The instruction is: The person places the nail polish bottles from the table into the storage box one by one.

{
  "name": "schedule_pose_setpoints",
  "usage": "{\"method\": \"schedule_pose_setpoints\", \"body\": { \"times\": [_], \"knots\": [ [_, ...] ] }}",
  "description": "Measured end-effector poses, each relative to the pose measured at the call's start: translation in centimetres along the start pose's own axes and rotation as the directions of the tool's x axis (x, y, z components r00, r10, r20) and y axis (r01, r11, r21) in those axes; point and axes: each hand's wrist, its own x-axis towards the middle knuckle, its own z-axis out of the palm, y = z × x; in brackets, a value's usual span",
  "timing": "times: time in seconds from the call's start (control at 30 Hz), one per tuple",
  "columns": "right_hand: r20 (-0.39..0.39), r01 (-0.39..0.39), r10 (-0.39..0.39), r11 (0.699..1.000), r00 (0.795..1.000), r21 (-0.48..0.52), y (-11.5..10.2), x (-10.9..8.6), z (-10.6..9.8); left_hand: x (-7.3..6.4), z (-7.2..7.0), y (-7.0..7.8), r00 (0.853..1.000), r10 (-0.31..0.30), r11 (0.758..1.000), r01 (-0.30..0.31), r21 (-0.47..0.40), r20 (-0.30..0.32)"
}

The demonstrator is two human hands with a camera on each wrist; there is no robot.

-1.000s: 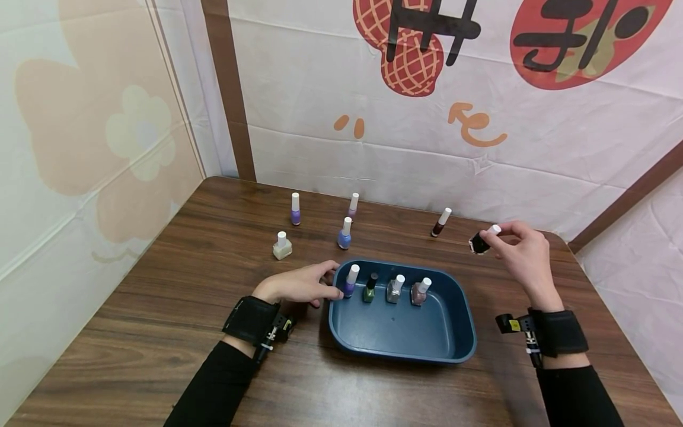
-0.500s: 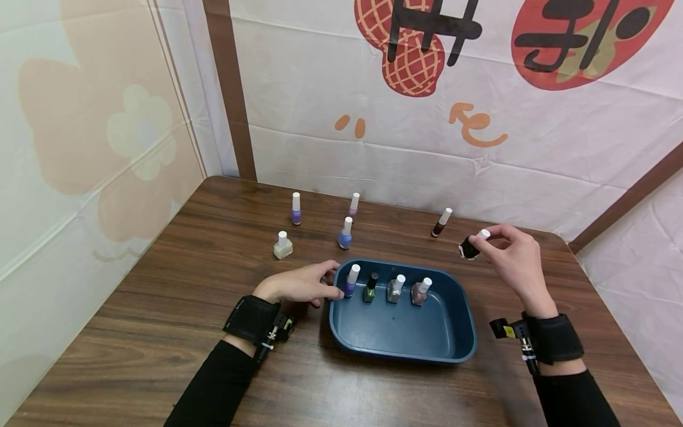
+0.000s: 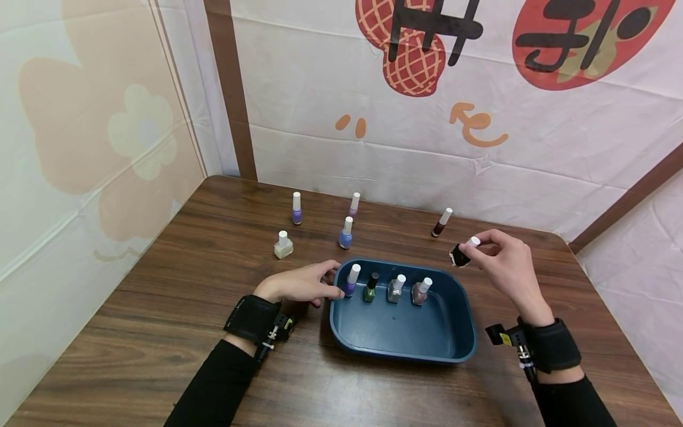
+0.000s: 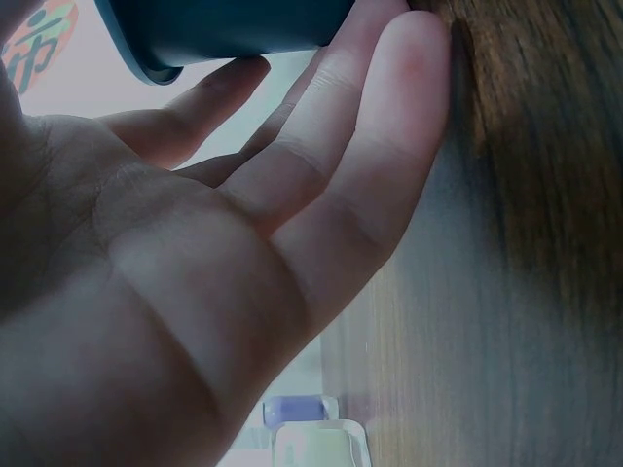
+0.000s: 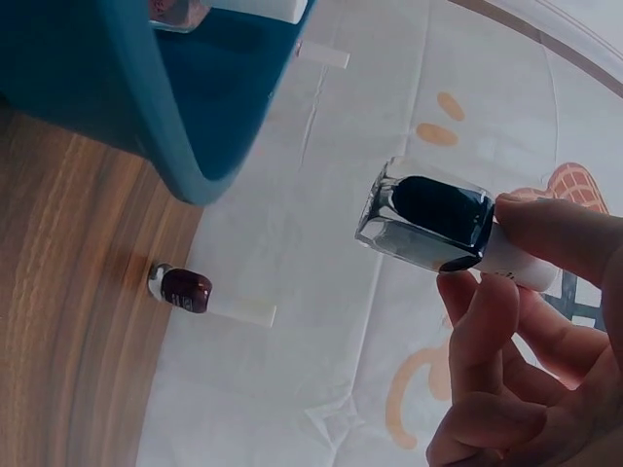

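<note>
My right hand [image 3: 507, 264] pinches a bottle of black nail polish [image 5: 438, 219] by its white cap, thumb against fingers. In the head view the bottle is tilted above the table, just beyond the back right corner of a blue tray [image 3: 395, 332]. My left hand [image 3: 301, 283] holds the tray's left end, thumb over the rim and fingers along the outside wall. In a row inside the tray stand several bottles: purple [image 3: 350, 281], green with a black cap [image 3: 370, 287], clear glittery [image 3: 395, 289] and dusty pink [image 3: 420, 291].
A dark red bottle [image 3: 441, 222] stands behind the tray. Farther left on the wooden table [image 3: 160, 332] are a blue bottle [image 3: 345, 233], a lilac one [image 3: 354, 204], a purple one [image 3: 296, 209] and a cream one [image 3: 283, 245]. Printed cloth [image 3: 299, 71] hangs behind.
My right hand has moved left and slightly toward me with the black nail polish, nearer the tray. The left hand and the tray stay in place.
</note>
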Motion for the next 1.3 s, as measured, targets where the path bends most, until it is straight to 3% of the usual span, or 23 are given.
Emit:
{"method": "schedule_pose_setpoints", "body": {
  "times": [0.43,1.3],
  "knots": [
    [0.087,-0.05,0.052,0.998,0.995,-0.033,-0.2,-1.2,0.8,0.0,0.0,0.0,1.0,-0.009,1.0,0.009,0.0,0.001],
    [0.206,-0.026,0.037,0.998,0.978,-0.058,1.3,-2.9,2.8,0.1,0.1,0.0,1.0,-0.002,1.0,0.002,0.005,-0.001]
  ]
}}
